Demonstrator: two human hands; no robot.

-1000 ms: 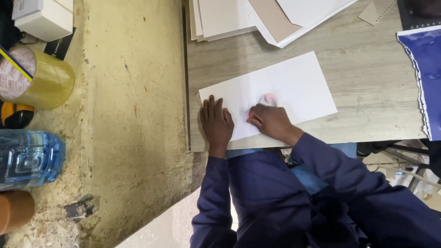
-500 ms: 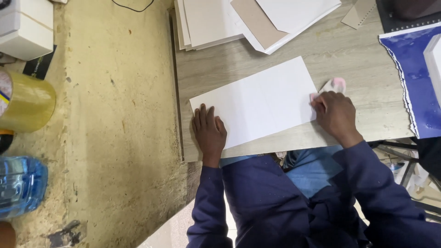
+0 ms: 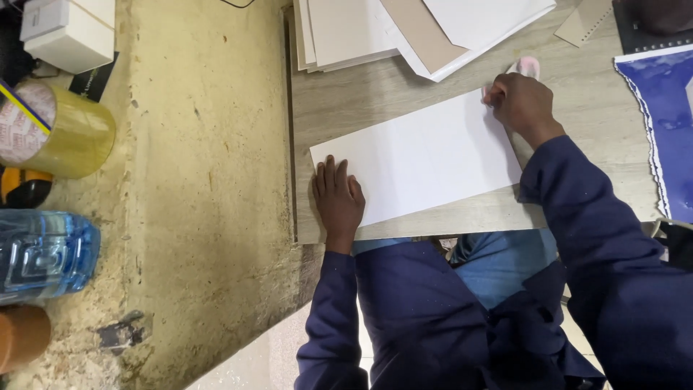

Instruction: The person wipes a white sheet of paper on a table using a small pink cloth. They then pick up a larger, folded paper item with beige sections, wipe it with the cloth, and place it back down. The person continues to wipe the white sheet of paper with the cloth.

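Note:
A white rectangular sheet (image 3: 419,160) lies on a pale wood-grain board (image 3: 361,101). My left hand (image 3: 337,198) rests flat on the sheet's near left corner, fingers together, pinning it down. My right hand (image 3: 521,101) is at the sheet's far right corner, closed around a small pink and white cloth (image 3: 526,66) that pokes out beyond the fingers and touches the board.
A stack of white and grey cards (image 3: 404,29) lies at the board's far edge. A blue torn-edged sheet (image 3: 664,123) is at the right. On the worn yellowish bench (image 3: 195,180) to the left stand a tape roll (image 3: 54,126), a blue plastic bottle (image 3: 43,253) and a white box (image 3: 68,32).
My right hand has carried the cloth from the sheet's middle to its right edge, then up to its far right corner. My left hand has stayed on the near left corner.

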